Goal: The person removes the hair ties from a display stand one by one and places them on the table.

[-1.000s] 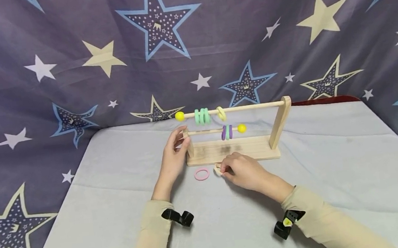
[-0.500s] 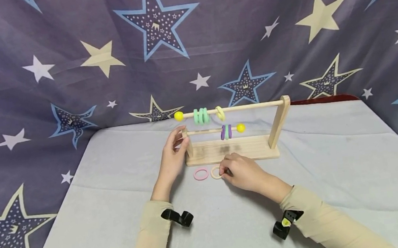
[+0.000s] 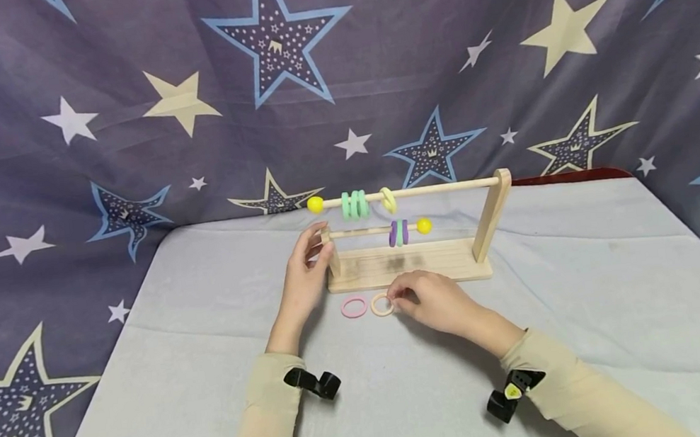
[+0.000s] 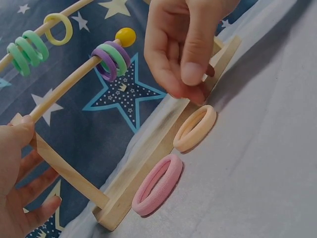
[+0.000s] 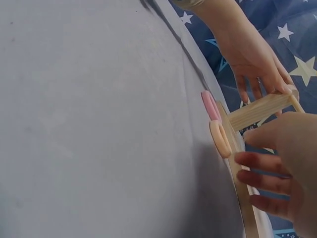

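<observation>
My left hand pinches the top of the short post of a wooden stand, thumb on one side and fingers on the other. A pink hair tie and a peach hair tie lie side by side on the cloth along the stand's front edge. Just right of the peach one hovers my right hand, its fingers loosely bent and holding nothing; the wrist views show a gap. Purple and green hair ties hang on the lower rod. Several green ones and a yellow one hang on the upper rod.
Yellow balls cap the free ends of the upper rod and lower rod. A tall post carries the upper rod at the right. Pale cloth covers the table, and a star-patterned curtain hangs behind.
My right hand has let go of the peach hair tie, which was tilted up and now lies flat beside the pink one. The hand has drawn slightly right. My left hand stays put.
</observation>
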`<state>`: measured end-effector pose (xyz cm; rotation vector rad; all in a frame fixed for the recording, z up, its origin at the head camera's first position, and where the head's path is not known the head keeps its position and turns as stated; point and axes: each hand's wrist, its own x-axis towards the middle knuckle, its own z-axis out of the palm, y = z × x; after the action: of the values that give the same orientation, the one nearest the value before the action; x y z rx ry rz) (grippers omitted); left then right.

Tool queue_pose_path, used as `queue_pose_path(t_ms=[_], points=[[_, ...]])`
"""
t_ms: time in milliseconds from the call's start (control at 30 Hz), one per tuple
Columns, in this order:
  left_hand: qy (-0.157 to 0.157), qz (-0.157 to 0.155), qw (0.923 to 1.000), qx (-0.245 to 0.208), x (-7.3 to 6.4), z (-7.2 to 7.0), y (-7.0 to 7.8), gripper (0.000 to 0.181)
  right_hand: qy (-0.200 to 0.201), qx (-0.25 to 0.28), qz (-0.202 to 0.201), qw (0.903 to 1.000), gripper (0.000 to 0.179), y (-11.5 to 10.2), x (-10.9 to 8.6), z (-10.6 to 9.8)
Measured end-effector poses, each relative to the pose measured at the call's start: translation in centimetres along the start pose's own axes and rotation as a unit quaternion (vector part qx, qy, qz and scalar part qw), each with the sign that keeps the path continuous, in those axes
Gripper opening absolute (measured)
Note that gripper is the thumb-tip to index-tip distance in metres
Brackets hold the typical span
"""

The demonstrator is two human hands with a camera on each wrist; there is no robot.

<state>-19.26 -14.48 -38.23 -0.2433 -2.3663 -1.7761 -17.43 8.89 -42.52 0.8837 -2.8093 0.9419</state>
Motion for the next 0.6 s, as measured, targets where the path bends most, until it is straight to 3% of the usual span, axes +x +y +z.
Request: queue_pose_path(t_ms=[133,300,600], points=[[-0.002,-0.001,1.0000,0.001,0.0,0.0,0.0,0.042,0.023,0.048,0.024,0.9983,0.010,0.3,0.0,-0.2],[-0.004,0.001,1.0000,-0.001,0.1,0.1,0.0,0.043,0.081,0.093,0.039,0.9917,0.010,0.6,0.0,-0.6],[-0.001,0.003,1.0000,0.002,0.1,0.1,-0.1,0.042,0.198,0.180,0.069,0.9609,0.009,1.2,0.2,-1.1]])
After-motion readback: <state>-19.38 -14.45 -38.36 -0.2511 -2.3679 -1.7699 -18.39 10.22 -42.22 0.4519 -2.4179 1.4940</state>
